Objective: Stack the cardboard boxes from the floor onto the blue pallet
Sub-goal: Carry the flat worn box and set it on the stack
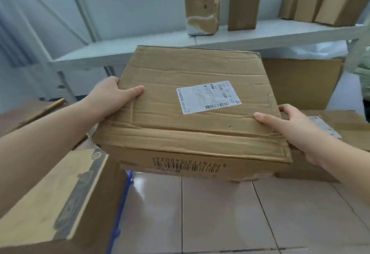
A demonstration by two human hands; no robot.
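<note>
Both hands, left hand (pixel 112 97) and right hand (pixel 294 127), gripped a creased cardboard box (pixel 192 109) by its sides, fingers wrapped over the edges, held above the tiled floor (pixel 220 213). Blue pallet (pixel 122 199) edge showed beside a stacked box (pixel 50 199); placing was not yet done.

White shipping label (pixel 208 97) on top of creased brown cardboard box (pixel 180 125): large digits "805 101-19 525", barcode, rest too small to read. Box front side (pixel 200 166): upside-down printed barcode with number, roughly "6974277500337", blurry. Dark print on tan carton at left (pixel 60 193): unreadable.
</note>
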